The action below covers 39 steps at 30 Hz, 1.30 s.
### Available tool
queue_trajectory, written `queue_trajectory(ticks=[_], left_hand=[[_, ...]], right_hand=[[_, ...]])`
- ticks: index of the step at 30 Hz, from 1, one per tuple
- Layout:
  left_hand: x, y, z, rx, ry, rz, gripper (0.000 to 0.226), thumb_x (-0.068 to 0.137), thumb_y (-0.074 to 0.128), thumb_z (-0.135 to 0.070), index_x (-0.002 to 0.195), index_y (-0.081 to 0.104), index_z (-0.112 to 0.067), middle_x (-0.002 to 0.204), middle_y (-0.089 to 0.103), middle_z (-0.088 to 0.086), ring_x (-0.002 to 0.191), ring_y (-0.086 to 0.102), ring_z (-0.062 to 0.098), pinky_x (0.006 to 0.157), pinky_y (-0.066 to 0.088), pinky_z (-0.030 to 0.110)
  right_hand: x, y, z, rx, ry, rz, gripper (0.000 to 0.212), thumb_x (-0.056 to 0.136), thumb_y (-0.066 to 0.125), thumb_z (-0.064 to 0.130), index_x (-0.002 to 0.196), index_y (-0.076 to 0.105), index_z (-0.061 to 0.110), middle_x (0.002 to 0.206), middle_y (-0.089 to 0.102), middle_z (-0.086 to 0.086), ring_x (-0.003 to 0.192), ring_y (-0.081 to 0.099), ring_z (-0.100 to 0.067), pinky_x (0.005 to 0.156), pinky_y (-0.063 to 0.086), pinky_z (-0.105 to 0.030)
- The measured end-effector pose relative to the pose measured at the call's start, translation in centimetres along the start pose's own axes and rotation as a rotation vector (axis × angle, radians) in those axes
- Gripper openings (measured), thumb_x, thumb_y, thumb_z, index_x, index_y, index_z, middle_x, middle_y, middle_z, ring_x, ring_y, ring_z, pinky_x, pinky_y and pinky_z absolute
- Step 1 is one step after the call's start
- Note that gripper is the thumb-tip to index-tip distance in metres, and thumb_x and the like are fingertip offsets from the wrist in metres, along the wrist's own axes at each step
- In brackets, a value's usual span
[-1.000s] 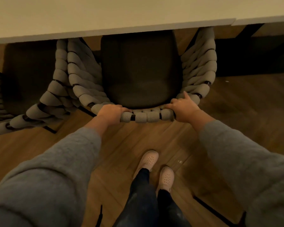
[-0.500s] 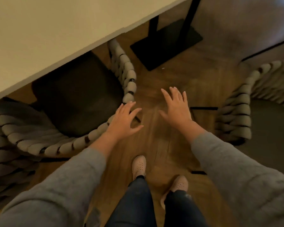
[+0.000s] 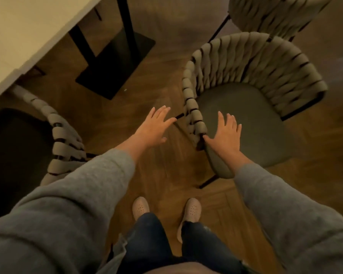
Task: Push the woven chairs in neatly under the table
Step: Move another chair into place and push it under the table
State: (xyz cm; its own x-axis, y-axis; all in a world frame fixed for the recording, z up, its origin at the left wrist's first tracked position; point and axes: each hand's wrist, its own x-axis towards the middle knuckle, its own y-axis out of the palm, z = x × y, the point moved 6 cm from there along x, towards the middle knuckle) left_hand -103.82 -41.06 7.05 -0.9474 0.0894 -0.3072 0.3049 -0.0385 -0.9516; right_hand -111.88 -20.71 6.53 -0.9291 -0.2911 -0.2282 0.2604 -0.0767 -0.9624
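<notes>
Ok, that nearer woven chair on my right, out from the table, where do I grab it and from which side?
On the woven chair, grip the rope-wrapped top rail of its wraparound back, coming from behind the curve, one hand on each side. The rail is rounded and is the highest part. The open seat front faces away from the table, so the chair likely needs turning first.

Woven chairs: three. First chair [image 3: 65, 147] at 9 o'clock, second chair [image 3: 246, 62] at 2 o'clock, third chair [image 3: 269, 14] at 1 o'clock, cropped, probably same kind. Table [image 3: 28, 26]: one. Hands: two, left hand [image 3: 153, 128], right hand [image 3: 225, 135]. Shoes [image 3: 140, 207]: two.
</notes>
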Motion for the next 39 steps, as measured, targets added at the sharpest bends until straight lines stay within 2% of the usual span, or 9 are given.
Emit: queue_trajectory(ticks=[3, 8, 15, 22, 27, 35, 39], left_hand=[[2.9, -1.2, -1.9, 0.069, 0.036, 0.012, 0.078, 0.090, 0.062, -0.026, 0.153, 0.017, -0.024, 0.161, 0.001, 0.015, 0.149, -0.004, 0.030, 0.120, 0.003, 0.049], [6.7, -2.3, -2.7, 0.105, 0.068, 0.006, 0.080, 0.087, 0.066, -0.022, 0.153, 0.020, -0.025, 0.161, 0.002, 0.015, 0.149, -0.004, 0.030, 0.119, 0.003, 0.049], [12.5, -3.5, 1.5, 0.168, 0.173, 0.050, 0.079, 0.088, 0.063, -0.011, 0.153, 0.019, -0.021, 0.161, 0.000, 0.016, 0.148, -0.006, 0.032, 0.120, 0.005, 0.052], [19.6, -5.0, 8.3, 0.248, 0.323, 0.089, 0.084, 0.090, 0.058, -0.004, 0.155, 0.009, -0.024, 0.161, -0.008, 0.013, 0.148, -0.010, 0.030, 0.120, 0.005, 0.053], [24.2, -5.3, 10.6, 0.348, 0.468, 0.095, 0.087, 0.089, 0.055, 0.000, 0.155, 0.005, -0.024, 0.161, -0.011, 0.012, 0.148, -0.012, 0.031, 0.120, 0.004, 0.053], [32.7, -8.2, 10.3, 0.492, 0.610, 0.096, 0.097, 0.085, 0.061, 0.000, 0.155, -0.002, -0.023, 0.160, -0.013, 0.014, 0.147, -0.013, 0.032, 0.119, 0.006, 0.054], [36.7, -10.2, 9.3, 0.524, 0.676, 0.089, 0.089, 0.090, 0.055, -0.002, 0.154, -0.003, -0.023, 0.160, -0.015, 0.014, 0.147, -0.013, 0.031, 0.119, 0.007, 0.054]], right_hand=[[1.0, -0.5, -3.1, 0.037, 0.041, 0.042, 0.098, 0.083, 0.064, 0.053, 0.154, 0.006, 0.019, 0.159, 0.012, -0.016, 0.148, 0.006, -0.031, 0.119, 0.008, -0.052], [3.4, -0.9, -4.2, 0.057, 0.045, 0.056, 0.101, 0.081, 0.063, 0.059, 0.154, 0.006, 0.019, 0.158, 0.016, -0.015, 0.147, 0.010, -0.030, 0.119, 0.011, -0.051], [8.5, 0.5, -0.1, 0.211, 0.097, 0.148, 0.108, 0.077, 0.060, 0.069, 0.154, 0.005, 0.018, 0.157, 0.018, -0.014, 0.146, 0.013, -0.029, 0.119, 0.015, -0.050], [15.1, 1.3, 5.9, 0.344, 0.248, 0.134, 0.111, 0.075, 0.059, 0.073, 0.154, 0.006, 0.014, 0.156, 0.023, -0.014, 0.144, 0.020, -0.031, 0.117, 0.020, -0.051], [17.7, 2.1, 8.2, 0.479, 0.350, 0.132, 0.113, 0.073, 0.059, 0.075, 0.154, 0.007, 0.016, 0.156, 0.023, -0.013, 0.144, 0.020, -0.031, 0.116, 0.021, -0.051], [22.4, 1.5, 6.2, 0.660, 0.516, 0.167, 0.118, 0.068, 0.055, 0.083, 0.154, 0.005, 0.019, 0.158, 0.018, -0.012, 0.144, 0.020, -0.031, 0.115, 0.025, -0.048], [25.7, 0.6, 4.8, 0.744, 0.568, 0.174, 0.118, 0.068, 0.055, 0.082, 0.154, 0.005, 0.019, 0.158, 0.017, -0.013, 0.144, 0.021, -0.031, 0.114, 0.028, -0.047]])
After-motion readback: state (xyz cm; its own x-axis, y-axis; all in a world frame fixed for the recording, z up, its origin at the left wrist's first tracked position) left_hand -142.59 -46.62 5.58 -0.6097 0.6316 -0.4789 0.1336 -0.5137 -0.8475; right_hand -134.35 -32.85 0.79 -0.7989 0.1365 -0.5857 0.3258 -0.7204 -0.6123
